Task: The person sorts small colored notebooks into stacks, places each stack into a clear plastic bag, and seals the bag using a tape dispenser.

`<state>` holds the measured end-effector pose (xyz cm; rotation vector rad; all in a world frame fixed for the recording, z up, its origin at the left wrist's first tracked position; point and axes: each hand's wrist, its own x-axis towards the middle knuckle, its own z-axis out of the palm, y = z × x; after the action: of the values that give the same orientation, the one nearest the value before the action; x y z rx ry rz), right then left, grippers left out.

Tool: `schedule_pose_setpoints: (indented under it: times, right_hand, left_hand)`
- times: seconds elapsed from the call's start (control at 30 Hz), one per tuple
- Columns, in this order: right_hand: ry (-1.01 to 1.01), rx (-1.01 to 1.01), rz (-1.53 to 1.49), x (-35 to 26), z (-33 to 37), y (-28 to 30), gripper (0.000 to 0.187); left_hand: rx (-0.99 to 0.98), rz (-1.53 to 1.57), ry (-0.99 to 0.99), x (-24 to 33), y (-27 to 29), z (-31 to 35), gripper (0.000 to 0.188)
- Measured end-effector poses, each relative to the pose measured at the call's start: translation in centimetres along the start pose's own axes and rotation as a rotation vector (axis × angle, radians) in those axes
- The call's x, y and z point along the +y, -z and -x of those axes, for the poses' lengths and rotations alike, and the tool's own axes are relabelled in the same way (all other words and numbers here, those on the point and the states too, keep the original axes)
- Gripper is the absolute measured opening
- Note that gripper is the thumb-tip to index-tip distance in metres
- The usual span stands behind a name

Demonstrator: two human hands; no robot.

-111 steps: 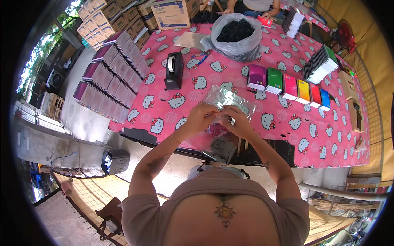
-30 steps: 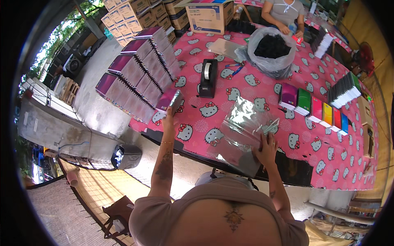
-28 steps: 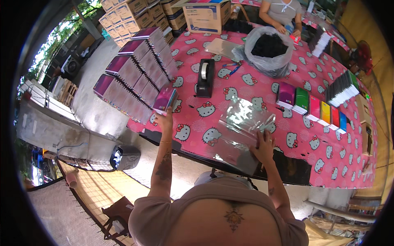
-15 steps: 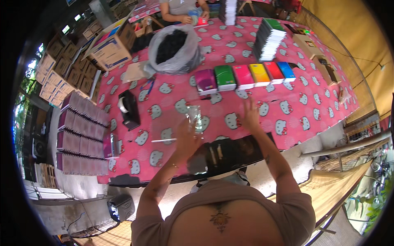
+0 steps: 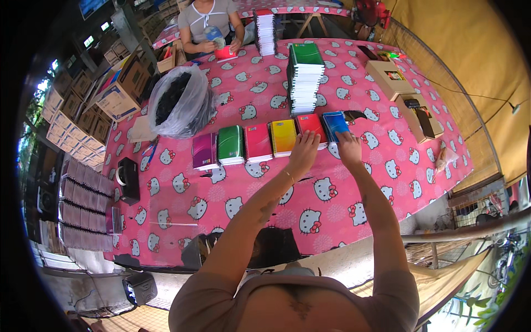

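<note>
A row of small spiral notebook stacks runs across the table: purple (image 5: pixel 205 149), green (image 5: pixel 230 143), pink (image 5: pixel 258 140), yellow (image 5: pixel 284 136), red (image 5: pixel 311 124) and blue (image 5: pixel 334 121). My left hand (image 5: pixel 303 153) lies over the near part of the red notebook, fingers stretched onto its cover. At the row's right end, my right hand (image 5: pixel 349 149) grips the near edge of the blue notebook, its thumb partly hidden. A clear plastic sheet (image 5: pixel 171 224) lies on the table to the left of my left forearm.
Behind the row stands a tall notebook stack with a green top (image 5: pixel 306 54). A plastic bag of black items (image 5: pixel 191 105), a tape dispenser (image 5: pixel 129 182) and purple notebook stacks (image 5: pixel 86 207) are at left. Opposite, a person (image 5: pixel 207 27) handles a red notebook. Cardboard boxes (image 5: pixel 418 119) sit right.
Both my hands have reached forward from above the near table to the red and blue notebooks. The view has shifted, so the row appears lower and farther left.
</note>
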<state>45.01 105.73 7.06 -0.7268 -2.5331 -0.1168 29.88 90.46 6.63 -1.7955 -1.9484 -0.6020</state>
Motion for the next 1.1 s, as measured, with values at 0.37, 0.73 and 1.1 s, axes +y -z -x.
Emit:
schedule_pose_setpoints:
  times: [0.37, 0.73, 1.1]
  right_hand:
    - [-0.241, -0.07, -1.572, -0.5, 11.5, 2.5, 0.026]
    - [0.163, -0.003, -0.553, -11.8, 2.0, 0.1, 0.034]
    - [0.479, -0.28, -0.51, -12.7, 11.7, 7.0, 0.027]
  left_hand:
    - [0.014, 0.313, 0.136, 2.8, 14.2, 1.5, 0.025]
    - [-0.064, 0.047, 0.436, -1.8, 8.3, 10.3, 0.036]
    - [-0.093, 0.237, 0.487, -3.1, 19.6, 7.4, 0.018]
